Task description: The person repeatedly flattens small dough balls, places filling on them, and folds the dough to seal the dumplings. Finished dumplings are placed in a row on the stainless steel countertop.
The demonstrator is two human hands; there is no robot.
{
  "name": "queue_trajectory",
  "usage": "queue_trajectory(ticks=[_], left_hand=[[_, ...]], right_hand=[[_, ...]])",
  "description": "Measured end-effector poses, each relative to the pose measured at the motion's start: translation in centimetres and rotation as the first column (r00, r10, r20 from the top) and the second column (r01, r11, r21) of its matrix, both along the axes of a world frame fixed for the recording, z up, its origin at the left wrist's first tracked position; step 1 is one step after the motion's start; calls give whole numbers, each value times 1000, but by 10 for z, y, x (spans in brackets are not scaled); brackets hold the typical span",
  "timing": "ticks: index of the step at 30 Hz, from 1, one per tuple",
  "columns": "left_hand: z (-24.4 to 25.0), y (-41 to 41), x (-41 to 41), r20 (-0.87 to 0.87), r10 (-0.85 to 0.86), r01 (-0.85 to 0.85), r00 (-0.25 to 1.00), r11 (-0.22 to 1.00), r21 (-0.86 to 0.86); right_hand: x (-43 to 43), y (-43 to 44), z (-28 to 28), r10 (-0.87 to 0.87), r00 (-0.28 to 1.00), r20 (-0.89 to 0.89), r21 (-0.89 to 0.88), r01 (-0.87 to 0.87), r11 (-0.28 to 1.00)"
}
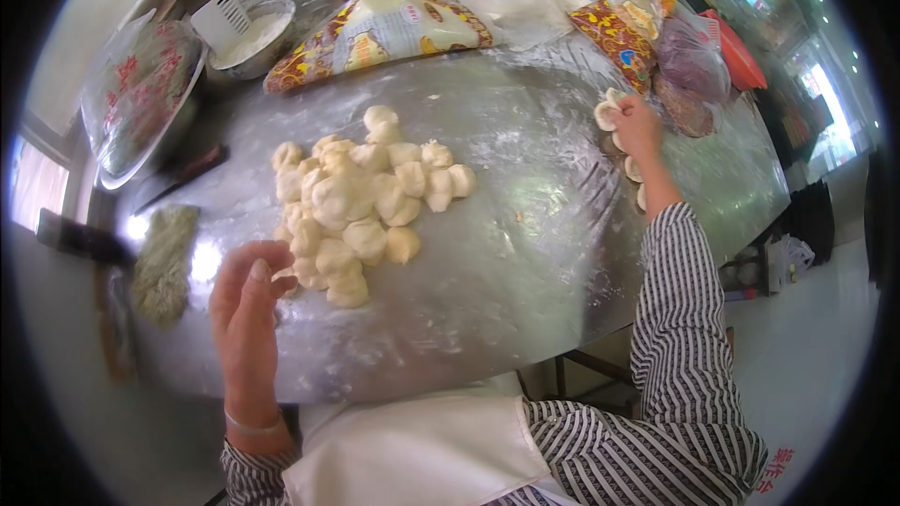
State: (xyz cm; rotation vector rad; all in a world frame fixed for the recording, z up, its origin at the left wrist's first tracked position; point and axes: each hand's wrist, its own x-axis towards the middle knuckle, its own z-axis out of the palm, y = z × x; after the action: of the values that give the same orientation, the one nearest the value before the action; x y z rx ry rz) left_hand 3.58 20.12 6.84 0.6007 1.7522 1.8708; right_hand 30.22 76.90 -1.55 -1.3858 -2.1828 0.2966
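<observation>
A heap of pale dough balls (351,197) lies on a floured metal table (506,281). Beside the heap's near left side is my left hand (249,316), raised with its fingers curled and the thumb up; whether anything is between the fingertips is not plain. My right hand (638,128) reaches to the far right and pinches a small flattened dough piece (606,114). More small dough pieces (633,169) lie in a row beneath and beside that wrist.
Beyond the heap lies a printed flour bag (387,31). At left are a bowl of flour (264,31) with a white slotted scoop, a basin with a plastic bag (140,98), a knife (200,163) and a greyish cloth (165,263). Bagged goods (692,60) stand at far right.
</observation>
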Motion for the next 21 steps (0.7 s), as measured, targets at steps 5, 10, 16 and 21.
queue_trajectory(ticks=[5,10,16,21], left_hand=[[10,9,-14,-107,24,-33,994,996,-81],[1,33,-39,-501,-100,-35,860,967,-254],[-29,79,-50,-912,-325,-300,250,870,-392],[-32,79,-44,-914,-287,-169,288,924,-343]], right_hand=[[12,11,5,-77,905,419,249,-33,968],[2,-21,15,-70,930,361,331,-57,942],[-10,-122,40,255,954,159,364,-297,883],[-36,-237,67,445,890,96,317,-451,834]])
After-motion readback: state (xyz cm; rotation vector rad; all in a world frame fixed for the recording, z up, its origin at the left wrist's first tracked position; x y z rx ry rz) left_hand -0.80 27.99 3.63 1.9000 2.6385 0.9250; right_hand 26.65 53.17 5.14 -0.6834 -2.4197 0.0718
